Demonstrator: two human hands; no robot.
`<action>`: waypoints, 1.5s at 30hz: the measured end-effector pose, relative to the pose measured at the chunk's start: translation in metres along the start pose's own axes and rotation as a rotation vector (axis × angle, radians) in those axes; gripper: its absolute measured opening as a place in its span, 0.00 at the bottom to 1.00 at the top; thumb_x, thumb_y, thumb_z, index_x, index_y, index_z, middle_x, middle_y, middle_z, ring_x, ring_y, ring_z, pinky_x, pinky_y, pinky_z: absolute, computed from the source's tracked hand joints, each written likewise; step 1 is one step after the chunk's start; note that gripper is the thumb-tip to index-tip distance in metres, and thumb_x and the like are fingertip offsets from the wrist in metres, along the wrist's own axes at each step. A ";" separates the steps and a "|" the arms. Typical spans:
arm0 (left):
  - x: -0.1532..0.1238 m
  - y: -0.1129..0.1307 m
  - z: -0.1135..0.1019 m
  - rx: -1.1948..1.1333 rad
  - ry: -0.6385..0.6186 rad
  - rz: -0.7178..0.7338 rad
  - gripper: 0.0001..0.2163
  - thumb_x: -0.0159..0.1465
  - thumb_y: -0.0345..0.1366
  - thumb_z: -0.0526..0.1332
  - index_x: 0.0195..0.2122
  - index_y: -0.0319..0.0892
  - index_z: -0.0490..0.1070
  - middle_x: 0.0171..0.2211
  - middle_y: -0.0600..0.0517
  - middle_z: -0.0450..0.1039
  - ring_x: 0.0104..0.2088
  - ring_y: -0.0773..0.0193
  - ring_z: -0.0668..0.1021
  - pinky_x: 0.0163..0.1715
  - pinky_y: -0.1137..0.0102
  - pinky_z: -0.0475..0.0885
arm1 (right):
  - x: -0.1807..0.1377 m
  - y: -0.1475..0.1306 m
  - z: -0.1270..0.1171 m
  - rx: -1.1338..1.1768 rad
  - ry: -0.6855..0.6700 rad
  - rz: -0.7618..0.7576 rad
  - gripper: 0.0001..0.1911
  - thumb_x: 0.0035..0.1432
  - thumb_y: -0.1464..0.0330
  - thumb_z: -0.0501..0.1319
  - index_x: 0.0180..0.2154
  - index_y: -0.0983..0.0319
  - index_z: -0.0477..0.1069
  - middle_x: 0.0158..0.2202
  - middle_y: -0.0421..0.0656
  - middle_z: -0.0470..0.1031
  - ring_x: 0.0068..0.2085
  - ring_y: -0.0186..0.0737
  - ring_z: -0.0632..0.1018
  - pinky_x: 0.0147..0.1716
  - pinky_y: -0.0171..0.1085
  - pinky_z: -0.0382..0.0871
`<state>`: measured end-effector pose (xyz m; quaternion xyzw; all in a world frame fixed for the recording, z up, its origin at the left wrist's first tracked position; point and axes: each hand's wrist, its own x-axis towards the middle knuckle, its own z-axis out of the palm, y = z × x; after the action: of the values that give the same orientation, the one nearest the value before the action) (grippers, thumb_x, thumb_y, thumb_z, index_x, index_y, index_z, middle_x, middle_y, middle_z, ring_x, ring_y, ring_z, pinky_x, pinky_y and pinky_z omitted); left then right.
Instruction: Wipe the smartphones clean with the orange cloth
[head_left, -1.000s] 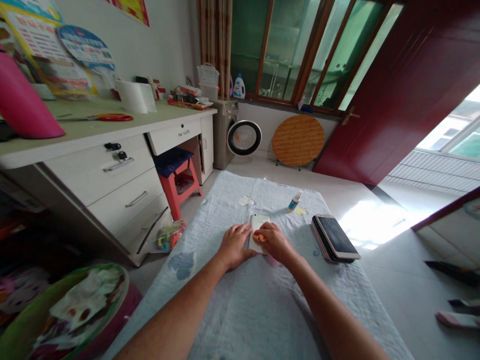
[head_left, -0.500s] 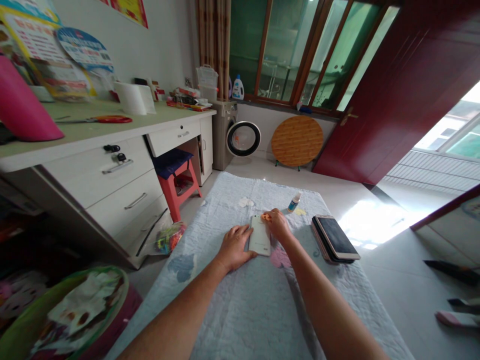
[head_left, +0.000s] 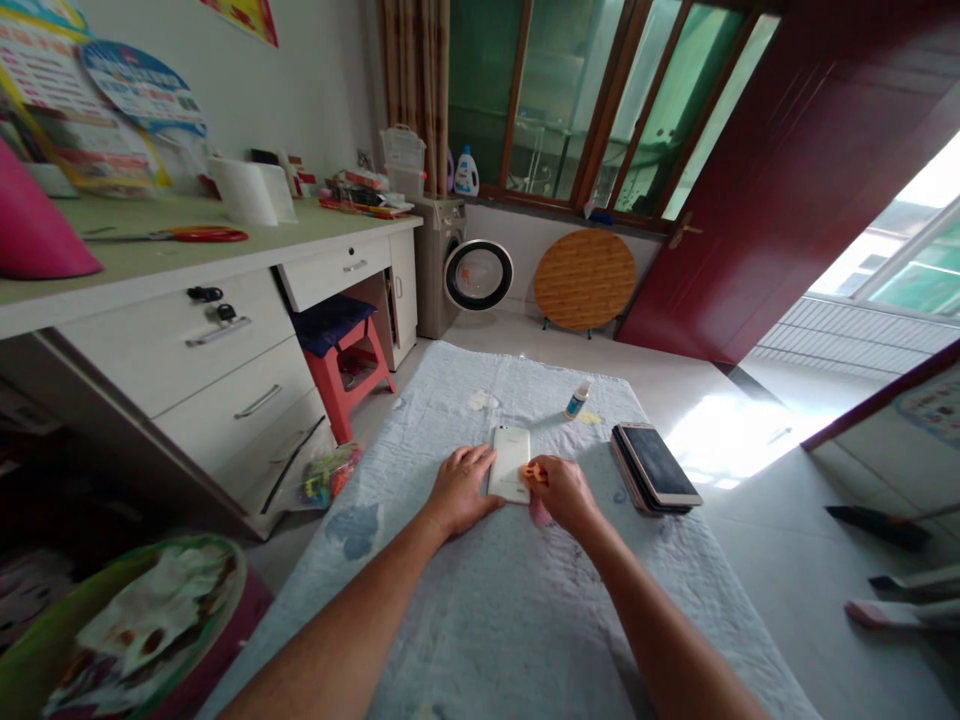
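Note:
A white smartphone (head_left: 511,455) lies back side up on the light blue quilted cloth (head_left: 480,600). My left hand (head_left: 459,492) grips it along its left side, fingers at the edge and thumb by the lower corner. In my right hand (head_left: 562,492) a small orange cloth (head_left: 533,472) is pinched, pressed against the phone's right side near the lower end. Most of that cloth is hidden by the fingers. Beyond the right hand stands a small spray bottle (head_left: 577,400) with a blue label. To the right, a stack of phones (head_left: 657,468) has a gold-rimmed one on top, dark screen up.
A white desk (head_left: 247,345) runs along the left, with a red stool (head_left: 346,370) under it. At the lower left stands a waste bin (head_left: 251,590) filled with paper. A washing machine (head_left: 439,270) has its round door open. A round wooden tabletop (head_left: 585,280) leans against the wall.
My right hand has slid the orange cloth from the phone's top right corner down toward its lower right edge. The left hand stays on the phone. The view has shifted slightly.

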<state>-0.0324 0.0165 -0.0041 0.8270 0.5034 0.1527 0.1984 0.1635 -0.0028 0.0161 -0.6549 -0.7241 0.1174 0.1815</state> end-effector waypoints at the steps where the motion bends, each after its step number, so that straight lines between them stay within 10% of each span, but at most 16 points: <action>1: 0.000 0.000 0.000 0.000 0.003 -0.002 0.33 0.54 0.44 0.66 0.61 0.44 0.62 0.63 0.45 0.59 0.61 0.47 0.62 0.59 0.57 0.58 | -0.005 -0.002 -0.002 0.006 -0.012 -0.003 0.08 0.54 0.71 0.59 0.31 0.63 0.77 0.28 0.43 0.77 0.28 0.34 0.72 0.28 0.31 0.54; 15: 0.001 -0.004 0.007 0.040 0.051 0.020 0.32 0.54 0.46 0.66 0.59 0.44 0.63 0.62 0.46 0.62 0.60 0.48 0.63 0.59 0.58 0.59 | -0.029 0.003 -0.020 0.215 -0.150 -0.152 0.07 0.55 0.69 0.61 0.34 0.62 0.78 0.29 0.41 0.77 0.29 0.33 0.73 0.28 0.31 0.57; 25: -0.005 0.014 0.004 0.153 0.230 0.096 0.34 0.50 0.55 0.66 0.55 0.43 0.67 0.58 0.43 0.65 0.54 0.46 0.67 0.56 0.55 0.58 | -0.018 0.038 -0.012 0.163 0.204 -0.041 0.11 0.51 0.77 0.56 0.35 0.62 0.74 0.36 0.43 0.71 0.36 0.37 0.72 0.37 0.33 0.64; 45: -0.003 0.052 0.020 0.210 0.182 -0.143 0.42 0.50 0.62 0.63 0.60 0.39 0.60 0.48 0.40 0.66 0.48 0.45 0.68 0.49 0.57 0.61 | -0.020 0.036 -0.007 -0.176 0.163 0.043 0.05 0.57 0.73 0.58 0.33 0.60 0.72 0.35 0.44 0.71 0.39 0.40 0.69 0.39 0.35 0.58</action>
<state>0.0157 -0.0116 0.0031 0.7879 0.5903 0.1587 0.0748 0.2008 -0.0186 0.0055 -0.6911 -0.7002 0.0034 0.1791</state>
